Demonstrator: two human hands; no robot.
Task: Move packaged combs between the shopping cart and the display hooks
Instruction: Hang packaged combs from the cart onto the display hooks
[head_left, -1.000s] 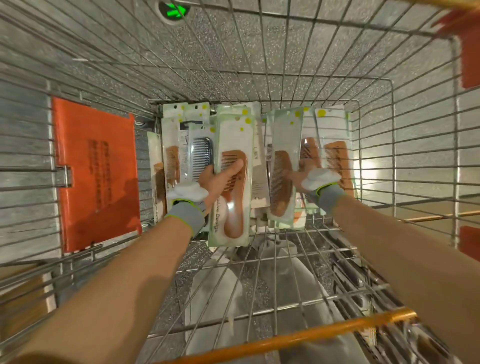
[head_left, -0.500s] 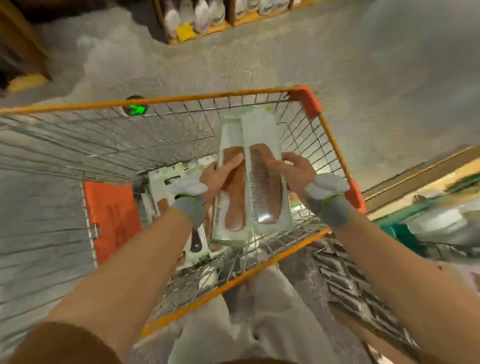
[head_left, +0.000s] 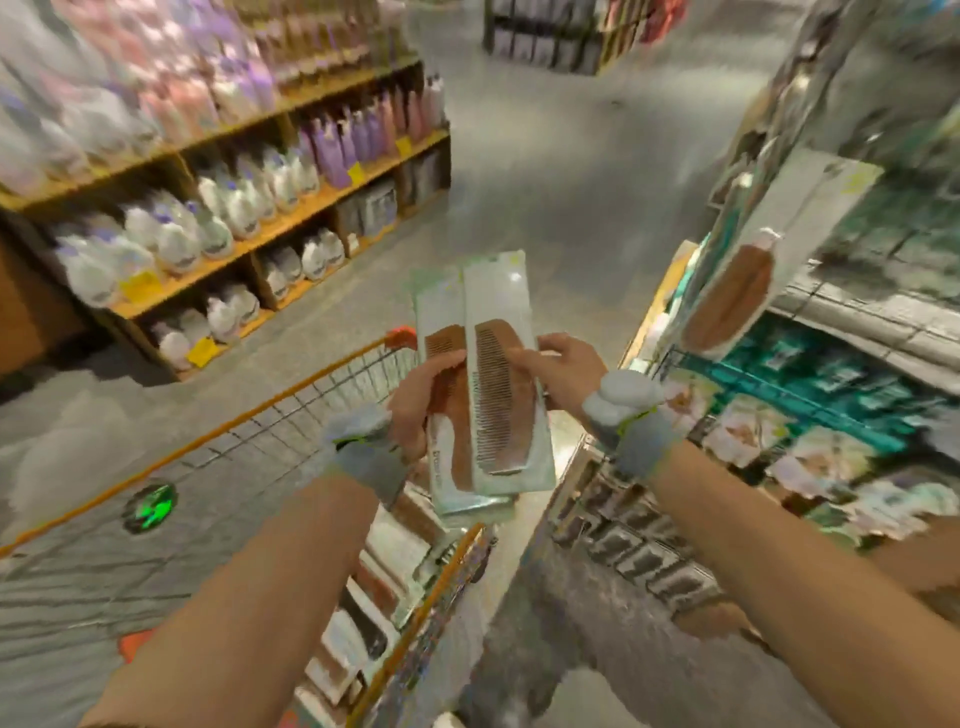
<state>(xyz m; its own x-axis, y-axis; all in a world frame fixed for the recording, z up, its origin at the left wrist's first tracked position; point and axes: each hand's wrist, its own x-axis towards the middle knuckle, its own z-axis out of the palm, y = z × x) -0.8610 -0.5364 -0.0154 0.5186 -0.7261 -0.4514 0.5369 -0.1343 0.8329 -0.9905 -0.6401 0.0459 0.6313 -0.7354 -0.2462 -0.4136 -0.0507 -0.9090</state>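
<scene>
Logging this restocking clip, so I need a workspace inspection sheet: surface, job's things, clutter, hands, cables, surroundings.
Surface: no table; wire shopping cart on grey floor.
Job's things: left comb pack and right comb pack held up side by side; more comb packs in the cart; one hanging pack on the display.
Clutter: nothing seen.
Grippers: left hand grips the left comb pack; right hand pinches the right comb pack.
Cables: nothing seen.
Surroundings: bottle shelves at left, blurred.

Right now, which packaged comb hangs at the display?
The hanging pack at upper right, untouched; the left hand and right hand grip the other two packs.
</scene>
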